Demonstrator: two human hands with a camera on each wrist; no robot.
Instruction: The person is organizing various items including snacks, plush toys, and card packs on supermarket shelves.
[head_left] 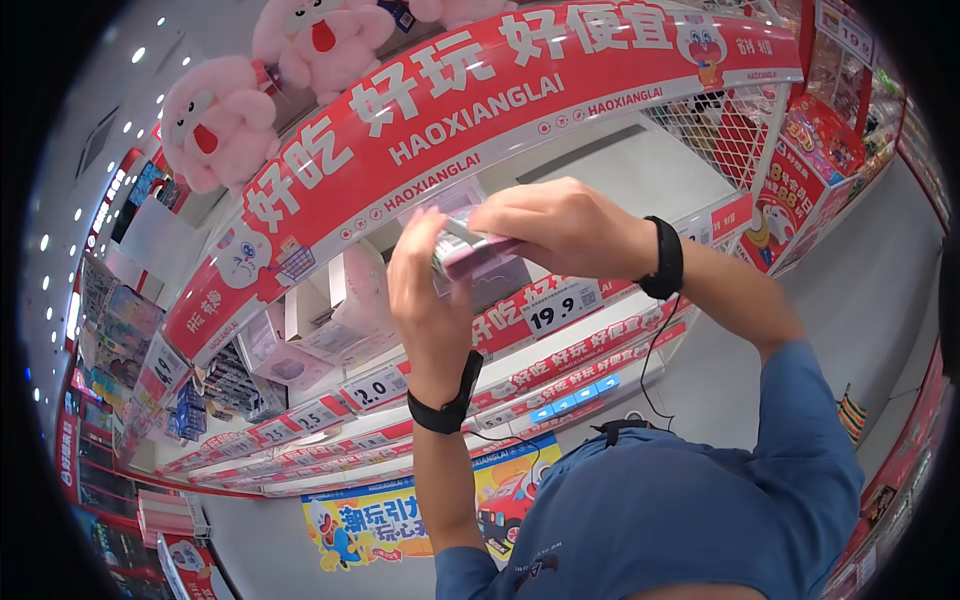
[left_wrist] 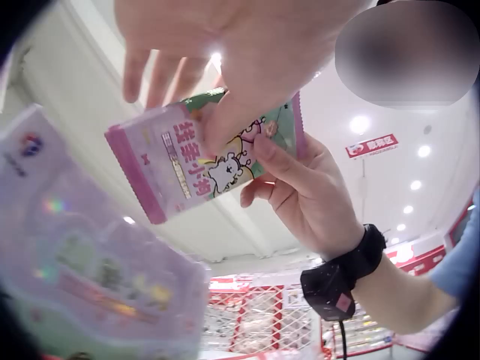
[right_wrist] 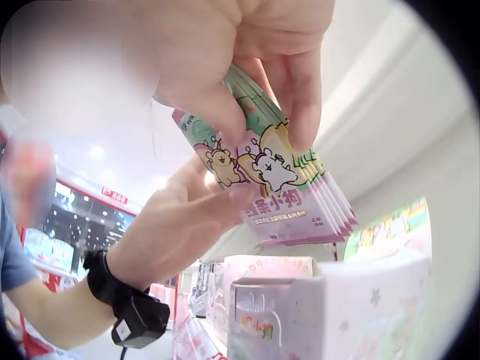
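Note:
A stack of pink and green packets (right_wrist: 277, 180) with cartoon puppies is held between both hands above the shelf. In the right wrist view the right hand (right_wrist: 240, 67) pinches the stack from above, thumb on the front, fingers behind. The left hand (right_wrist: 176, 217) grips its lower left side. From the left wrist side, the packet front (left_wrist: 169, 161) faces the camera, with the left hand (left_wrist: 240, 52) over its top and the right hand (left_wrist: 315, 191) pinching its right end. In the head view the left hand (head_left: 425, 300) and right hand (head_left: 565, 225) meet at the packets (head_left: 475, 255).
Below the hands, display boxes (right_wrist: 281, 319) stand on the shelf, beside a pale box (left_wrist: 97, 277) in the left wrist view. A curved red sign (head_left: 440, 110) runs along the shelf top, plush toys (head_left: 215, 125) sit above it, and a white wire grid (head_left: 725, 135) stands at the right.

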